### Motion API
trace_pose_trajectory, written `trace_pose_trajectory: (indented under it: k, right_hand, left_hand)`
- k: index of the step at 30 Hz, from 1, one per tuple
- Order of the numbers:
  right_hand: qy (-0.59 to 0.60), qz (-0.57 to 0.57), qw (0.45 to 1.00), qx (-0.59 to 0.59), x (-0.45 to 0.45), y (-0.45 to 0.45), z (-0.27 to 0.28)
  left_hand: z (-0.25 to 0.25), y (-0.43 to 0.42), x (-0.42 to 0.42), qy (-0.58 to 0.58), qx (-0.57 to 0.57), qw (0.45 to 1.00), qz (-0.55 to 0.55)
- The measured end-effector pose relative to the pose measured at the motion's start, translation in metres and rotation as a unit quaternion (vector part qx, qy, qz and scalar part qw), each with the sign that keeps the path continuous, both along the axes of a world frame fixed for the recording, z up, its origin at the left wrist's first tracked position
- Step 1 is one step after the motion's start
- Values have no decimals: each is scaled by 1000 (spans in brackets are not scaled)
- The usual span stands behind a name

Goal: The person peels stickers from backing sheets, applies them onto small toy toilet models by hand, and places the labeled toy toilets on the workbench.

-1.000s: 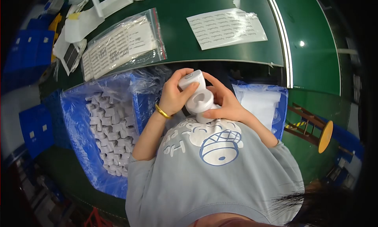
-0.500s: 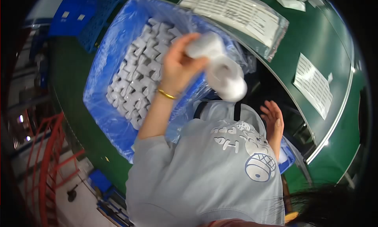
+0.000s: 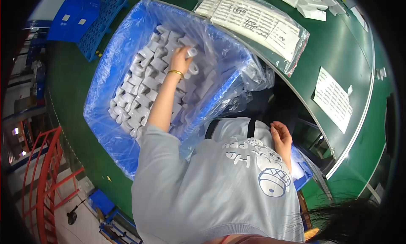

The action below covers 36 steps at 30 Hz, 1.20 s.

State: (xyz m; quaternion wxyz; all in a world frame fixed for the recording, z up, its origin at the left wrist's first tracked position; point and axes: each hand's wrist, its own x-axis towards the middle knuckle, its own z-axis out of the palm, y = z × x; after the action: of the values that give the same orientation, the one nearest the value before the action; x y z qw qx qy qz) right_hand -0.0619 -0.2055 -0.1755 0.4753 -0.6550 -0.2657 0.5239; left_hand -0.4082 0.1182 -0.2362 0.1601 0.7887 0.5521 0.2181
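My left hand [image 3: 181,61], with a yellow bangle at the wrist, reaches into the blue bin [image 3: 105,75] lined with clear plastic film. Its fingers are closed on a white moulded part [image 3: 192,53] with rounded, tube-like ends, partly hidden by the hand. Below it, rows of similar white parts [image 3: 146,81] lie packed in the bin. My right hand [image 3: 282,139] rests by the hem of my grey shirt [image 3: 203,185], loosely bent, thumb apart from the fingers and nothing visible in it.
A plastic bag of printed sheets [image 3: 253,20] lies on the green table [image 3: 325,41], with a loose printed sheet [image 3: 334,98] farther right. White pieces [image 3: 311,7] sit at the back. A blue bin [image 3: 302,172] is beside my right arm. Red railings [image 3: 42,176] stand at lower left.
My left hand has carried the white part leftward, from over the bin's right edge down among the packed parts. My right hand has lowered slightly toward my shirt, its fingers less spread.
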Motion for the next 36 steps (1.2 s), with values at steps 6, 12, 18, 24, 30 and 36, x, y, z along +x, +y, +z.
trace_pose_trajectory:
  k: [6,12,18,24,30,36]
  right_hand:
    - [-11,-36,999,-11,11,-14,-6]
    - [-87,-69,994,-1,34,-6,20]
    - [-416,-267,856,152,141,1,61]
    - [-652,-247,714,-65,319,14,21]
    - [-655,-220,696,-197,277,44,29]
    - [-611,-266,732,-142,275,38,26]
  left_hand:
    - [-53,11,17,179,-73,981,21]
    - [-80,8,13,205,19,972,111]
    - [4,-31,47,73,-25,985,153]
    - [147,-119,128,-215,-4,975,-48]
    - [128,-189,250,-280,32,913,-293]
    - [113,-203,331,-204,139,878,-410]
